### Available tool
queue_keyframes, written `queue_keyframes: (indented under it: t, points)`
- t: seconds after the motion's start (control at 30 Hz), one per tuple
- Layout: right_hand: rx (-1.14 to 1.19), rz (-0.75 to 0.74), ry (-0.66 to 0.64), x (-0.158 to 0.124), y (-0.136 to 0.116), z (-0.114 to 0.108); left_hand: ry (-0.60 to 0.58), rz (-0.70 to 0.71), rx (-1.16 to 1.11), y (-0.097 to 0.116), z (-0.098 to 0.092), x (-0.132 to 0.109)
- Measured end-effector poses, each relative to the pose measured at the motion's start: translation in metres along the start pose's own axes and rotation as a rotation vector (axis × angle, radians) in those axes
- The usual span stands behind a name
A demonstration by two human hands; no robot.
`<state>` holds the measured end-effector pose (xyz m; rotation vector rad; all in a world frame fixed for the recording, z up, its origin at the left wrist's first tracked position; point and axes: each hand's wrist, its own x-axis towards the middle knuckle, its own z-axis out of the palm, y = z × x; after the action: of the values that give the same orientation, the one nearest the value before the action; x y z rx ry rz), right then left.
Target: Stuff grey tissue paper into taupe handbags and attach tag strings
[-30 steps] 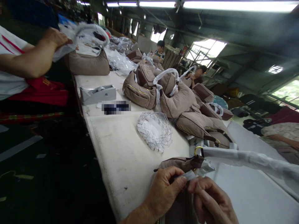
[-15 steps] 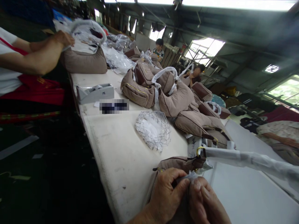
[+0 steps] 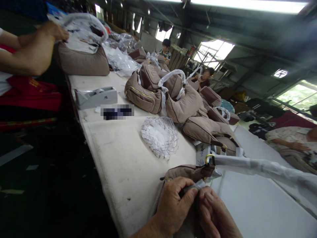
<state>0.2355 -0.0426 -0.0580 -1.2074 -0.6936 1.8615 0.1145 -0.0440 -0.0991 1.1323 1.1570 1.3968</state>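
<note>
At the lower middle lies a taupe handbag [image 3: 190,170] with a brown trim, a gold ring and a strap [image 3: 247,162] wrapped in whitish film. My left hand [image 3: 172,205] is closed over the bag's opening, thumb and forefinger pinching a small piece of translucent plastic wrap [image 3: 198,184]. Close beside it, my right hand [image 3: 214,210] has its fingertips pressed together at the lower edge of that wrap. What lies beneath the wrap is hidden by my fingers.
A crumpled white net-like bundle [image 3: 159,137] lies ahead on the pale table [image 3: 111,158]. Behind are a grey tape dispenser [image 3: 96,97] and a heap of taupe bags [image 3: 183,102]. A co-worker's arm [image 3: 37,49] is at a bag [image 3: 83,61] on the left; others sit farther back.
The view has shifted slightly, so most things sit a little farther left. The wrap now lies flatter along my left thumb, and my right fingertips have moved slightly below its end.
</note>
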Motion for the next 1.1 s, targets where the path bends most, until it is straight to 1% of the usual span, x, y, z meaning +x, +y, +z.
queue_keyframes:
  t: [0.2, 0.33, 0.53, 0.63, 0.7, 0.83, 1.03, 1.1]
  points:
    - [-0.117, -0.043, 0.121, 0.010, 0.005, -0.003, 0.021, 0.044, 0.034, -0.001, 0.002, -0.001]
    - [-0.159, -0.048, 0.174, 0.017, 0.009, -0.007, 0.034, 0.067, 0.035, -0.002, 0.002, -0.001]
    - [-0.188, -0.117, 0.246, 0.014, 0.007, 0.007, 0.004, 0.097, -0.031, 0.000, 0.000, 0.001]
    - [-0.176, -0.115, 0.280, 0.014, 0.007, 0.012, -0.014, 0.098, -0.044, 0.001, -0.003, 0.000]
    - [-0.165, -0.104, 0.269, 0.014, 0.008, 0.011, -0.037, 0.091, -0.051, 0.003, -0.004, -0.001]
    - [-0.153, -0.094, 0.203, 0.015, 0.008, 0.008, -0.064, 0.024, -0.114, 0.005, -0.006, -0.002]
    - [-0.182, -0.069, 0.184, 0.014, 0.009, 0.007, -0.031, -0.144, -0.193, 0.003, -0.003, 0.003]
    - [-0.195, -0.057, 0.161, 0.012, 0.009, 0.006, -0.026, -0.217, -0.269, 0.003, -0.002, 0.004]
